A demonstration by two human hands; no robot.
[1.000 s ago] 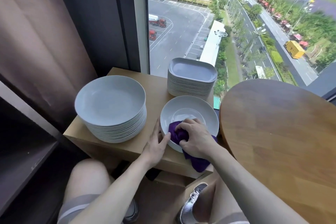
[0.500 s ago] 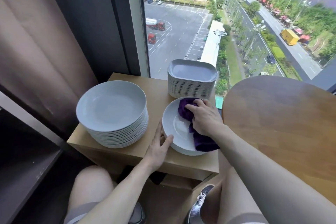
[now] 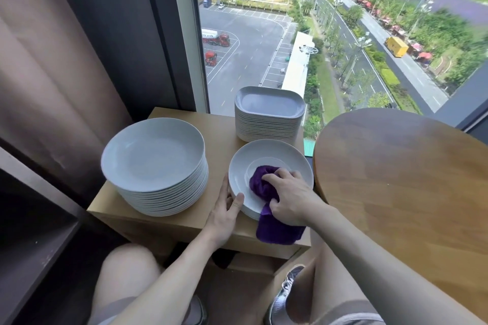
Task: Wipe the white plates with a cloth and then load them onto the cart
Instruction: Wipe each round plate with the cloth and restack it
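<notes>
My right hand (image 3: 287, 198) covers much of the cloth (image 3: 261, 183), so I see only the bunched purple part in front of my knuckles and the tail behind my wrist. My palm hides the near right part of the plate (image 3: 266, 152). Whether more plates lie under it, I cannot tell. Both my forearms run out of the bottom of the view.

The plate is round and lies flat, face up, at the near right of the stand (image 3: 219, 129). The cloth's long axis runs from the plate's well back toward me, and its tail hangs over the near rim and the stand's front edge. My right fingers are curled into the cloth, gripping it. My left hand (image 3: 224, 210) holds the plate's left rim, thumb on top, fingers along the outer edge.

The plate's far rim is just beside the square stack (image 3: 269, 113), and its right rim is close to the round table (image 3: 396, 166). A gap separates it from the round stack (image 3: 155, 155); my left hand lies there. Bare wood shows behind, toward the window.
</notes>
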